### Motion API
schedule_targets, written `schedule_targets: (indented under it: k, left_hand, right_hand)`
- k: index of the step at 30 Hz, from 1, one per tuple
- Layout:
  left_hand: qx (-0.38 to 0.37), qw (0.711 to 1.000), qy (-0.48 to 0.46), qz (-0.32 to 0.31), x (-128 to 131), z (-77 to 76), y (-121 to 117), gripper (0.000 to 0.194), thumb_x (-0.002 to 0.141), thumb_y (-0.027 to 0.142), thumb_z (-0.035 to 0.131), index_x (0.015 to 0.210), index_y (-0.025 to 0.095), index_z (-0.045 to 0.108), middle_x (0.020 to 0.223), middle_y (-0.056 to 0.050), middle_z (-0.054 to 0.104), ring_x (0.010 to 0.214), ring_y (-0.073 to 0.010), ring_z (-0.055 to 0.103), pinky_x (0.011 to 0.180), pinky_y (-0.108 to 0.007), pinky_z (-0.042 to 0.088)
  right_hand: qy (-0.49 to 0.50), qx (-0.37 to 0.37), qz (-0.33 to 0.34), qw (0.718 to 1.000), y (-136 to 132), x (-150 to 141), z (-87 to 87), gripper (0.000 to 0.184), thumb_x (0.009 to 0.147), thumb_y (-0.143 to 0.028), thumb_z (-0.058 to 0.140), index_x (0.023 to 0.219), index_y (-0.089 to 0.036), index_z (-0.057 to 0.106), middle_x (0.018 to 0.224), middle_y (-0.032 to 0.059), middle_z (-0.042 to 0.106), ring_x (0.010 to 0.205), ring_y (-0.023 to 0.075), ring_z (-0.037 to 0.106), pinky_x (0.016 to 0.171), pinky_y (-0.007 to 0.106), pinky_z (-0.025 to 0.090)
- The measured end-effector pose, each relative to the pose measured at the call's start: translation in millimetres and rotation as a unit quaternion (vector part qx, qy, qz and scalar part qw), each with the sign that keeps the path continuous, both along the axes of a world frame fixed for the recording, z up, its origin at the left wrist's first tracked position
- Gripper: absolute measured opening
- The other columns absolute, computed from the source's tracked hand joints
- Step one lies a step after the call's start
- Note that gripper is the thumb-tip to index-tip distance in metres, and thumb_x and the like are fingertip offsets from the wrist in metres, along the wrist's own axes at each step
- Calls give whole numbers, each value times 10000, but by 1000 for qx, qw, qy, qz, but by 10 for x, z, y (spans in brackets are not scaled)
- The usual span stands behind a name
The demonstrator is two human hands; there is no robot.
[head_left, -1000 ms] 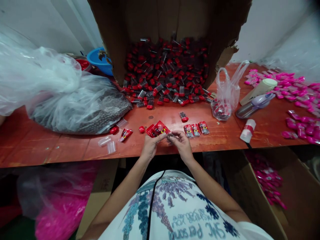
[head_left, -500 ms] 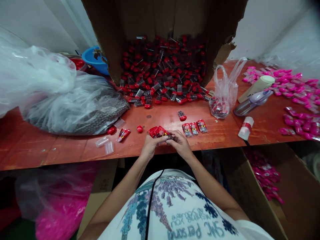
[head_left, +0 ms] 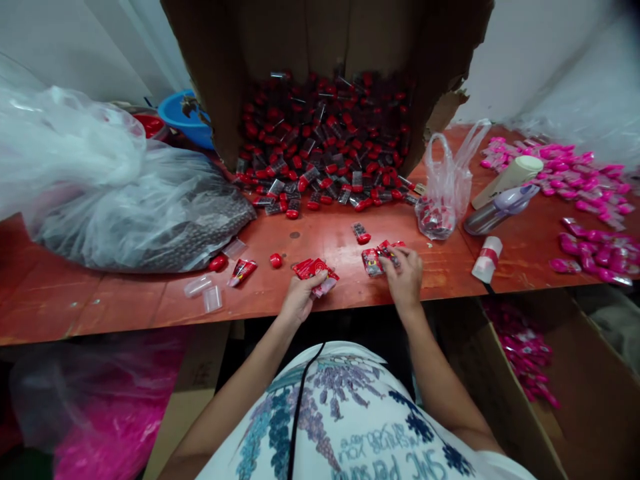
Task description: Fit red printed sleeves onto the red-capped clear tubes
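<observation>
Red printed packets point(head_left: 311, 268) fan, clasped in left grip point(head_left: 301, 295); right grip point(head_left: 407, 276) pinches another pack point(head_left: 388, 253).

"What are the walls like?"
"Pale, with a cool bluish cast. The left wall point(head_left: 65, 33) has a slanting ridge point(head_left: 155, 47); a darker diagonal line crosses the right wall point(head_left: 540, 53)."
"And the furniture?"
"A long reddish-brown surface point(head_left: 125, 293) stretches across the view, scuffed pale in places, with seams toward its left end."
"The floor?"
"A dark green patch point(head_left: 36, 465) at lower left looks like floor, deep in shadow."
"Light?"
"Dim, brightest on the walls."
</observation>
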State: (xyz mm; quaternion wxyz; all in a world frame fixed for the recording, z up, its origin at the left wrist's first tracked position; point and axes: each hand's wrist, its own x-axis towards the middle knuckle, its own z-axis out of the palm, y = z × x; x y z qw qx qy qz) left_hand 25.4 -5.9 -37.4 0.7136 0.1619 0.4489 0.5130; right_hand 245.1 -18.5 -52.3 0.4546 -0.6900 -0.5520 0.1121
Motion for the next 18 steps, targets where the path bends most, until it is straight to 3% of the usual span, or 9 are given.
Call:
schedule_targets:
  k: [2, 4, 8, 12, 15, 18]
  left_hand:
    - [12, 1000, 5, 10, 58, 0, 12, 272, 527, 72, 797, 760, 109, 663, 713, -50, 705, 640, -165, 667, 643, -277, 553]
    - [30, 999, 7, 16, 90, -5, 31, 262, 511, 74, 806, 727, 109, 662, 679, -30, 693, 611, -149, 657, 624, -253, 541]
    - [46, 998, 5, 43, 64, -31, 88, 261, 503, 78, 814, 719, 111, 673, 688, -22, 697, 610, -141, 657, 607, -235, 535]
    - [9, 997, -30, 72, 7, -59, 136, 204, 544, 48, 797, 685, 99, 660, 658, -26, 682, 586, -128, 648, 599, -224, 541]
    - [-56, 993, -62, 88, -39, -62, 163, 124, 647, 43, 741, 659, 103, 634, 650, -34, 670, 590, -131, 650, 618, -248, 558]
    - [-117, 985, -85, 99, -104, -36, 179, 106, 721, 69, 695, 668, 120, 619, 677, -38, 673, 598, -135, 650, 616, -277, 573]
  right_hand:
    - [68, -5, 131, 989, -28, -298, 34, 319, 795, -330, 621, 1096, -226, 650, 1027, 84, 598, 981, 228, 550, 893, 377, 442]
    - [150, -24, 219, 964, -33, -604, 41, 299, 817, -287, 592, 1113, -264, 629, 958, 45, 632, 852, 191, 592, 781, 322, 487]
    - [130, -15, 267, 955, 47, -901, 52, 291, 868, -229, 511, 1139, -277, 607, 1004, 41, 655, 916, 188, 601, 833, 318, 469]
    - [35, -48, 329, 943, 242, -812, 119, 338, 904, -206, 431, 1206, -280, 565, 991, 35, 666, 886, 178, 608, 800, 294, 463]
    - [-69, -81, 302, 948, 519, -609, 137, 359, 914, -165, 386, 1214, -246, 566, 973, 54, 668, 895, 190, 591, 811, 298, 444]
    - [-220, -100, 184, 953, 814, -398, 108, 385, 884, -108, 397, 1227, -162, 565, 1193, 164, 568, 1033, 253, 517, 892, 365, 386]
